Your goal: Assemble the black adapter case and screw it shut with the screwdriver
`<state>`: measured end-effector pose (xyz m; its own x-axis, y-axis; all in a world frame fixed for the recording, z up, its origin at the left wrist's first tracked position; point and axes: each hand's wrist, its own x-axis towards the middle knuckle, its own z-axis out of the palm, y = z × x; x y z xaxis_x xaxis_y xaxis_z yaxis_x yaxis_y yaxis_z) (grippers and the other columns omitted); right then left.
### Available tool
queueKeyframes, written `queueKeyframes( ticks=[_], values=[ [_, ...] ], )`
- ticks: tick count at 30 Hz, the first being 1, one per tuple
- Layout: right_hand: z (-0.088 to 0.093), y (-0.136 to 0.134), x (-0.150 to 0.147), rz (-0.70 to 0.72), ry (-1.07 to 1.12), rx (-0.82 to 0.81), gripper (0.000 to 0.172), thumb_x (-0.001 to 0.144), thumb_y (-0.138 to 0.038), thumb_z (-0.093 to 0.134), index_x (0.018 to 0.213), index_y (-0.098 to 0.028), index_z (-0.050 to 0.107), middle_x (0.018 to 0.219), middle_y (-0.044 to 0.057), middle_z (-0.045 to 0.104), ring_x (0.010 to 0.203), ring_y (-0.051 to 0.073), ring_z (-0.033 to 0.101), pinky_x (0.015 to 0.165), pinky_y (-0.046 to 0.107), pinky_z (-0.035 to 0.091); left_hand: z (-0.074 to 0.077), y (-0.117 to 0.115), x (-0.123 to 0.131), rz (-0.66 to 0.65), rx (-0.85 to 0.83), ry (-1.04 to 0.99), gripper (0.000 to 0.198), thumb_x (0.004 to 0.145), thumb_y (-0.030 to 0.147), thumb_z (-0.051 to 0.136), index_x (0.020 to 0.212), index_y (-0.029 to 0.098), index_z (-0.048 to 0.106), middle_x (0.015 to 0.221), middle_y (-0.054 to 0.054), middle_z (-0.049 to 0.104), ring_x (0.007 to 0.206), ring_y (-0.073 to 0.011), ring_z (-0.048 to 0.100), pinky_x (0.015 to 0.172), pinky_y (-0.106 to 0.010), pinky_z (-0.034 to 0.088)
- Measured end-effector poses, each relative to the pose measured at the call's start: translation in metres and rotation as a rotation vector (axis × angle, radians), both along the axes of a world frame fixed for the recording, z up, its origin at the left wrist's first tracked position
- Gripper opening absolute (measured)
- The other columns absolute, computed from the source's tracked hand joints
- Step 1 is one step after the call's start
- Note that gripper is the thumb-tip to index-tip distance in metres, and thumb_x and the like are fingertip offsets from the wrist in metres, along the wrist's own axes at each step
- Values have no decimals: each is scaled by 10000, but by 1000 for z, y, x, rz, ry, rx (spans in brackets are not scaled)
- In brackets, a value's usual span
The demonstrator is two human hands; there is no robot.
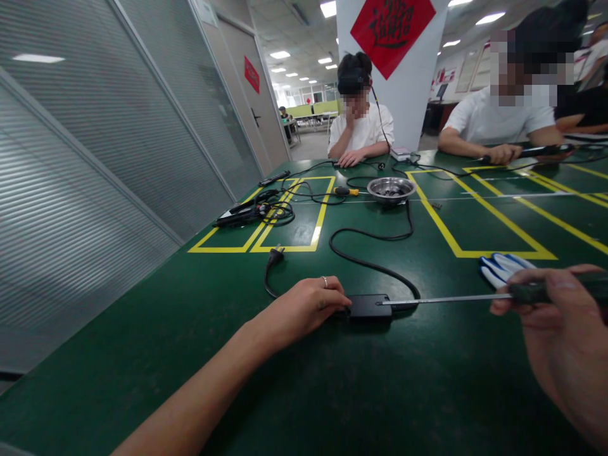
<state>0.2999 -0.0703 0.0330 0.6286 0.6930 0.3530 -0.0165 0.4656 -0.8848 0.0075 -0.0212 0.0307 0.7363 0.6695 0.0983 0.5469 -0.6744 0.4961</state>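
A small black box (pixel 368 306) with cables at both ends lies flat on the green table. The fingers of my left hand (pixel 316 299) are closed on its left end. My right hand (pixel 560 304) is wrapped round the dark handle of a long screwdriver (pixel 456 299). Its thin metal shaft points left, nearly level, and the tip appears over the right part of the box; whether it touches cannot be told. A black plug (pixel 276 254) on a short cord lies beyond my left hand. Just beyond my right hand sits a white and blue glove (pixel 506 266), partly hidden.
A metal bowl (pixel 391 189) with small dark pieces stands further back, beside a yellow and black screwdriver (pixel 346 191). Coiled cables (pixel 278 212) and black devices lie at the far left. Yellow tape (pixel 285 249) marks the table (pixel 199 367). Two people sit across it.
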Motion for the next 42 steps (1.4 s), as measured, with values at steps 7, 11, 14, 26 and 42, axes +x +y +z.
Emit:
queueKeyframes(
  ticks=[7,11,14,26,42],
  values=[
    [-1,0,1,-12,-38,45,61,757,-199,627,764,-192,568,699,6,606,619,180,610,494,321,514,2,-1,2,-16,-40,2,171,903,92,543,967,174,679,963,-26,612,852,-135,599,775,-250,463],
    [2,-1,0,-41,-41,31,55,755,-208,629,751,-197,576,687,-2,607,604,170,606,485,315,518,-3,-1,3,-24,-43,-10,172,913,119,538,984,180,683,964,-33,615,852,-140,600,772,-254,462],
    [3,-1,0,-40,-33,43,66,749,-222,636,717,-197,583,650,-7,587,623,177,611,477,314,511,-7,1,4,-18,-63,-40,155,916,148,548,970,177,691,947,-34,622,848,-141,604,768,-253,463],
    [2,1,3,-43,-47,65,72,742,-222,642,704,-208,582,656,-7,585,629,185,603,472,332,495,-16,3,13,89,-222,-174,147,819,331,698,895,217,750,844,-15,625,772,-143,599,705,-248,459],
    [4,-1,5,-47,-45,54,39,751,-225,635,770,-215,603,690,-2,593,645,184,607,472,328,503,-16,9,5,65,-338,-189,143,858,283,646,953,243,746,893,-23,628,812,-148,597,748,-265,462]
  ],
)
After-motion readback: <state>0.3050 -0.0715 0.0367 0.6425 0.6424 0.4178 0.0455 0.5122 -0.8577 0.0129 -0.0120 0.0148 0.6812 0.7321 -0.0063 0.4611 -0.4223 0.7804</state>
